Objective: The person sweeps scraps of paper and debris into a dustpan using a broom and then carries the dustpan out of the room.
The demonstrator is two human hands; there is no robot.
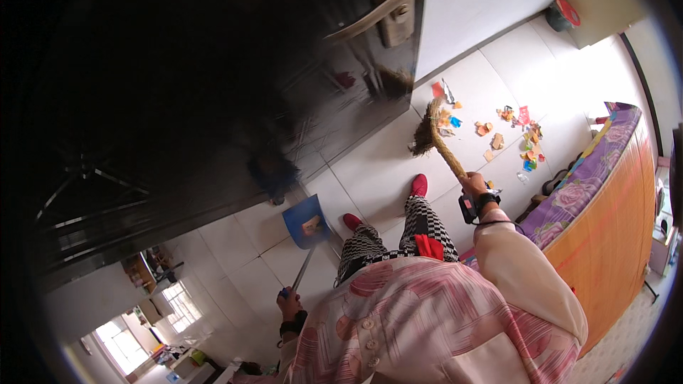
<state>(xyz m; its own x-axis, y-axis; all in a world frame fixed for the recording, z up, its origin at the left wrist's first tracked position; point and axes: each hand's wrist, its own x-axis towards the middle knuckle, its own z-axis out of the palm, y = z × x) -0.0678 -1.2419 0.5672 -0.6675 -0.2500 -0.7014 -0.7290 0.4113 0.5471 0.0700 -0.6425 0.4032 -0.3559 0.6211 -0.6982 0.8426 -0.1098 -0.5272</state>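
My right hand (pixel 474 185) is closed around the handle of a straw broom (pixel 426 133). The broom's bristles rest by scattered litter, wrappers and peel-like scraps (pixel 484 128) on the pale tiled floor. On the other side, my left hand (pixel 289 301) grips the long thin handle of a blue dustpan (pixel 304 220). Some pinkish-brown scraps lie in the pan, which is close to the base of the dark glossy door. More wrappers and scraps (pixel 532 144) are spread between the broom and the bed. The exact nature of many scraps cannot be told.
A dark glossy door (pixel 341 112) with a metal handle (pixel 379 10) stands at the upper left. At the right is a bed with an orange mat (pixel 608 224) and purple flowered cloth, with shoes (pixel 555 181) beside it. A red-lidded bucket (pixel 563 14) stands by the far wall.
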